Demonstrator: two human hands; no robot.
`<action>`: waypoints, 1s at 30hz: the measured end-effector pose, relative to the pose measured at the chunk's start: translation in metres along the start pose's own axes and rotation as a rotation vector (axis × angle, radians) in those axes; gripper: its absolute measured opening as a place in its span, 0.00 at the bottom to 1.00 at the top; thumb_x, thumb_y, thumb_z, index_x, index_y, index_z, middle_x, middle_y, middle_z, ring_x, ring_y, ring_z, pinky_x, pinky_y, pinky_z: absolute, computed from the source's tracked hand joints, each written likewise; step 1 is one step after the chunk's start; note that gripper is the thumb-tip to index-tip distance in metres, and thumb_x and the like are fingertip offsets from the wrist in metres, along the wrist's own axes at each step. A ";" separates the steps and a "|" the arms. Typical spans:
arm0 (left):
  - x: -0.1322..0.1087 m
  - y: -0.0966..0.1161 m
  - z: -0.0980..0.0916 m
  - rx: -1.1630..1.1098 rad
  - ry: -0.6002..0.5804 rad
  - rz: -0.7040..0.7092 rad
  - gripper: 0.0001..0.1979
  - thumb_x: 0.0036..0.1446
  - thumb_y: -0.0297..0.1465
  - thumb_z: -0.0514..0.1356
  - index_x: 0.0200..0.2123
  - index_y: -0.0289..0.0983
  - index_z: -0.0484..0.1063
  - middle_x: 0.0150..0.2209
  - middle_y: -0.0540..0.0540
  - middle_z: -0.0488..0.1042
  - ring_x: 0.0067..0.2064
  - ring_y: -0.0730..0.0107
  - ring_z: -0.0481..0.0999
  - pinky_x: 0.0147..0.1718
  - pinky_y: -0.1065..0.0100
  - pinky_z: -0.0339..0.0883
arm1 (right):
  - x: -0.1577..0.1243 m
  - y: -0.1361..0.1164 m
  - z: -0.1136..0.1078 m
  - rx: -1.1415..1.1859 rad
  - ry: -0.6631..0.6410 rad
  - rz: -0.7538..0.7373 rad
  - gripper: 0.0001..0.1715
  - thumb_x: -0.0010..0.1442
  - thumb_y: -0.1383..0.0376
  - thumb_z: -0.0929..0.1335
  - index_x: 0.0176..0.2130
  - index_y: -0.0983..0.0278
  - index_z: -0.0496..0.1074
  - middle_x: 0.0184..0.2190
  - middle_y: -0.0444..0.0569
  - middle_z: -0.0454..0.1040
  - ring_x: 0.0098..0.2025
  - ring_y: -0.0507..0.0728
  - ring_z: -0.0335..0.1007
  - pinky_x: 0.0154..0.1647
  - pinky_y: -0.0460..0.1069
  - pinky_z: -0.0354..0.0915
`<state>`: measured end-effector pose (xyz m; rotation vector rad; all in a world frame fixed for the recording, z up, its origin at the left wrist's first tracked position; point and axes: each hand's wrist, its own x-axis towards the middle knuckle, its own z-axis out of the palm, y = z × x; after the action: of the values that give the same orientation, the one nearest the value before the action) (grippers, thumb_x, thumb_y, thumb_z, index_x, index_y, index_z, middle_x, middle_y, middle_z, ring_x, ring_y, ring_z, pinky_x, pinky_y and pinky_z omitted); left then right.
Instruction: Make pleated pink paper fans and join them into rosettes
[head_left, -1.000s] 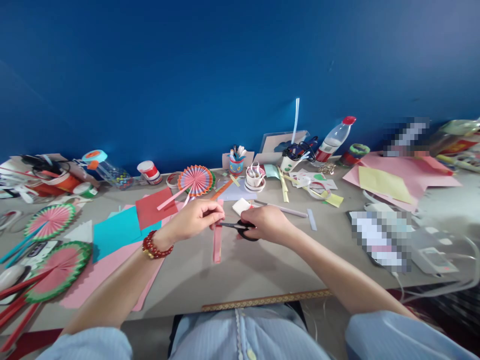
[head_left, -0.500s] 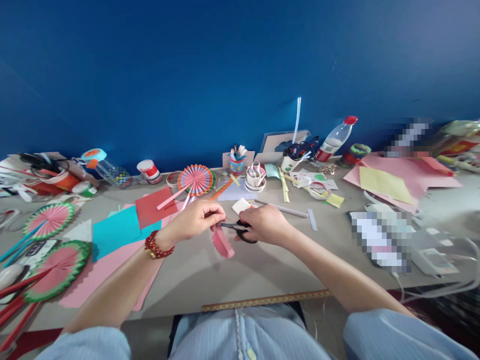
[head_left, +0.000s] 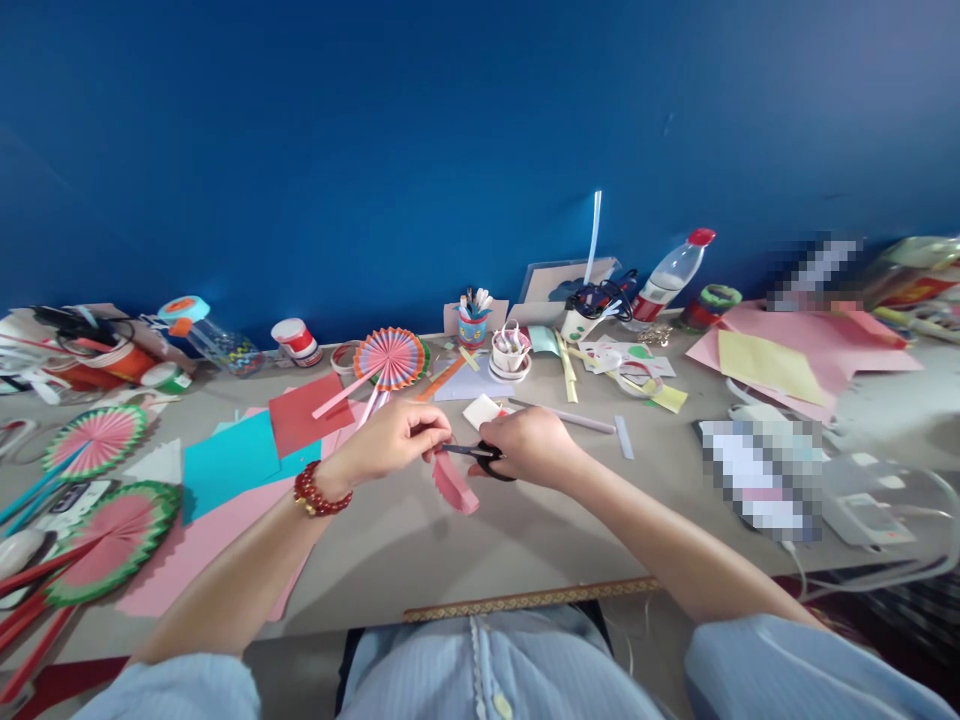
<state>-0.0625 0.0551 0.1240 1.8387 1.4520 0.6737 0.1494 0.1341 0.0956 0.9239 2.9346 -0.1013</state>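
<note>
The left hand [head_left: 394, 440] has its fingers closed, pinching the top end of the pleated pink paper [head_left: 454, 486], whose lower end fans out over the surface [head_left: 480, 550]. The right hand [head_left: 531, 448], just right of the paper, has its fingers closed around the black scissors [head_left: 480, 455], blade tips at the pinched end. A red sheet [head_left: 304, 418] lies well left of the paper, and a paper fan [head_left: 390, 358] lies beyond it

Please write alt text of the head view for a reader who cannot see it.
The left hand pinches a pleated pink paper while the right hand holds black scissors to its top, above a grey table. Paper fans, coloured sheets and a bottle lie around, below a blue wall.
</note>
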 end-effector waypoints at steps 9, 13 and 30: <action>0.003 -0.004 0.006 -0.018 -0.026 0.007 0.12 0.62 0.34 0.55 0.29 0.37 0.74 0.28 0.49 0.76 0.29 0.72 0.74 0.28 0.73 0.63 | 0.003 -0.001 0.006 -0.018 -0.018 0.003 0.27 0.54 0.41 0.69 0.37 0.60 0.76 0.31 0.50 0.81 0.35 0.60 0.77 0.27 0.48 0.54; 0.003 -0.009 0.008 -0.080 0.001 -0.001 0.12 0.63 0.35 0.55 0.30 0.36 0.74 0.27 0.49 0.75 0.28 0.73 0.74 0.29 0.73 0.64 | 0.003 -0.001 0.013 -0.003 -0.042 0.017 0.28 0.54 0.40 0.68 0.38 0.60 0.76 0.31 0.50 0.80 0.34 0.60 0.77 0.26 0.47 0.53; 0.004 -0.017 0.008 -0.215 0.019 -0.060 0.11 0.63 0.35 0.56 0.32 0.36 0.74 0.26 0.48 0.76 0.28 0.71 0.76 0.29 0.73 0.68 | 0.002 -0.008 0.015 -0.012 0.024 -0.007 0.27 0.56 0.45 0.69 0.42 0.64 0.74 0.37 0.52 0.80 0.37 0.62 0.77 0.25 0.49 0.53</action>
<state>-0.0660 0.0601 0.1060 1.6228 1.3836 0.7870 0.1439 0.1274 0.0809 0.9205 2.9572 -0.0739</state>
